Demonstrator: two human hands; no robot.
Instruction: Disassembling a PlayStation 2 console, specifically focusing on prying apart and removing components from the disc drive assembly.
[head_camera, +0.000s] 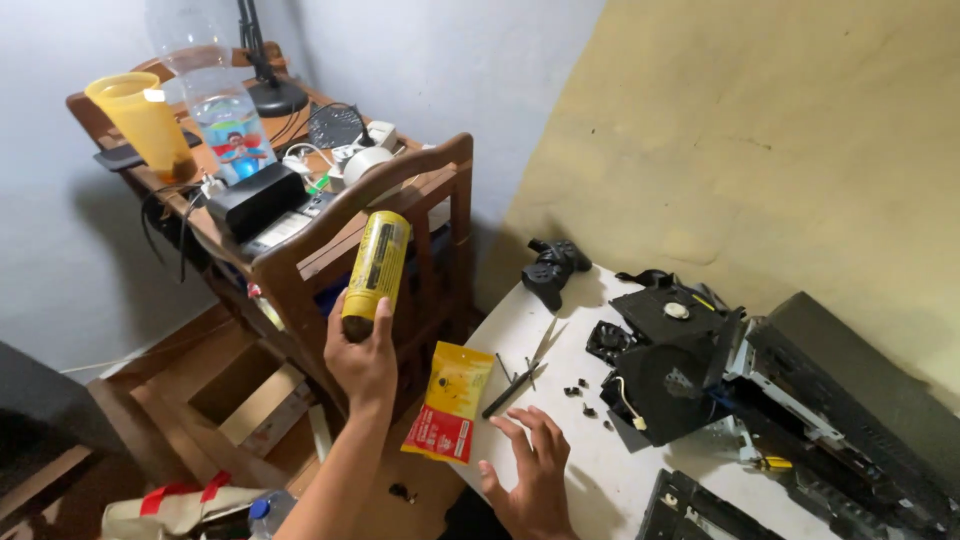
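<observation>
My left hand grips a yellow cylindrical can by its lower end and holds it up, tilted, in front of a wooden chair. My right hand rests flat with fingers spread on the white table, empty. Just left of that hand a yellow and red sachet hangs over the table's edge. A black screwdriver and small tweezers lie just beyond the fingertips, with a few loose black screws nearby.
A dismantled black console with its disc drive and fan fills the table's right. A black game controller lies at the far edge. Behind the chair, a desk holds a yellow cup, clear bottle, lamp and cables.
</observation>
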